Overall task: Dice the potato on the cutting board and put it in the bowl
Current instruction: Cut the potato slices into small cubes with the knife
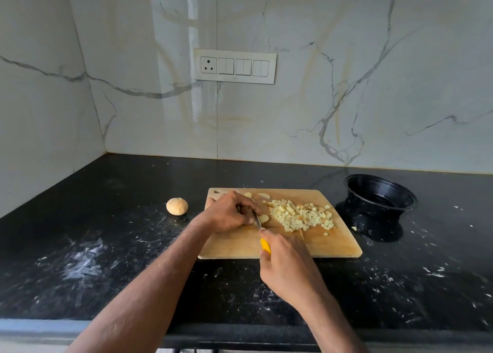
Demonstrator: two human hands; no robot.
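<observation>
One whole potato (177, 206) sits by itself on the black speckled bench (106, 246), just left of the wooden cutting board (320, 243) and apart from it. On the board's left part the left hand (226, 214) is curled down over a potato piece (264, 218), fingers bent round it and pressing it to the wood; most of that piece is hidden under the hand. The right hand (285, 264) comes in from the near edge, its grip closed around the yellow handle of a knife (260, 232), and the thin blade reaches forward to the piece beside the left fingers. A couple of pale slices (262, 194) lie at the board's far edge. Right of the hands, a loose heap of diced potato (301, 215) covers the middle of the board, with a few cubes strayed toward the near side. Further right, off the board, a black bowl (381, 192) stands on the bench, near the wall, and one stray cube (354, 228) lies on the bench just in front of it. White smears and crumbs dot the bench. Behind, a switch plate (234, 66) is set in the marble wall.
</observation>
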